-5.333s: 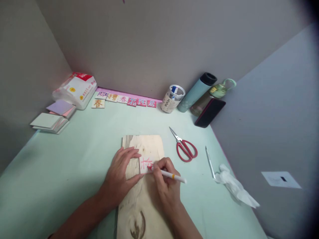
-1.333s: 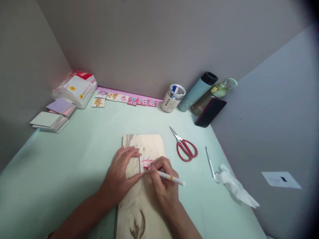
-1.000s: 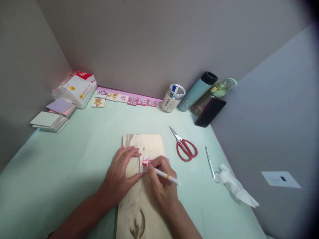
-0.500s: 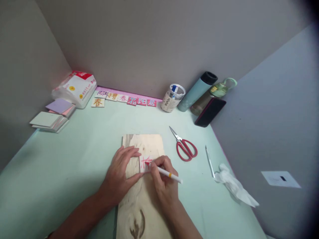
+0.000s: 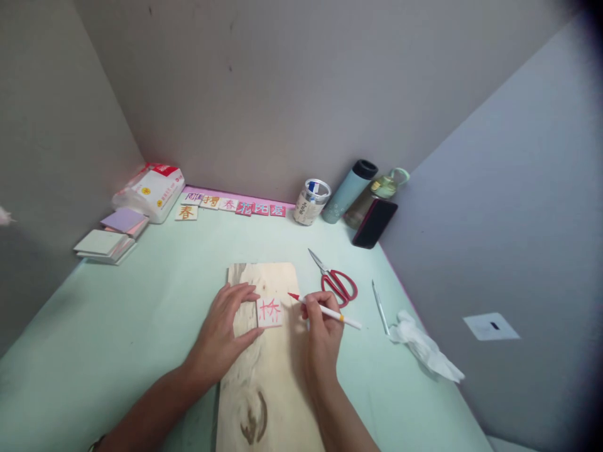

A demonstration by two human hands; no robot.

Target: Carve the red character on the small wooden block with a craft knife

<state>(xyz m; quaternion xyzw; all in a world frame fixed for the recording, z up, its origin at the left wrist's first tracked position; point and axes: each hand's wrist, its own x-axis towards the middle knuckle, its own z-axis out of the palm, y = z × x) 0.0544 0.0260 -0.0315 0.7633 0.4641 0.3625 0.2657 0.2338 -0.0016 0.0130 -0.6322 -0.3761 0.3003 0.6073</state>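
A small white square tile [image 5: 270,312] with a Chinese character in red strokes lies flat on a long wooden board [image 5: 273,376]. My left hand [image 5: 226,326] steadies the tile at its left side, thumb at the lower corner and fingertips at the upper one. In my right hand [image 5: 324,333] is a white marker [image 5: 330,312] with a red brush tip and a yellow band. The tip points left and is lifted clear of the tile, just right of its upper edge.
Red-handled scissors [image 5: 333,279], a slim silver pen-like tool [image 5: 380,307] and crumpled tissue [image 5: 426,348] lie to the right. Lettered tiles [image 5: 228,204] line the back, beside a can [image 5: 312,202], bottle [image 5: 351,191] and phone [image 5: 375,223]. Stacked blank tiles [image 5: 104,243] and a tissue pack [image 5: 153,191] stand left.
My right hand has moved right with the marker, lifting its tip off the tile and uncovering the red character. My left hand stays at the tile's left side. The view has shifted slightly.
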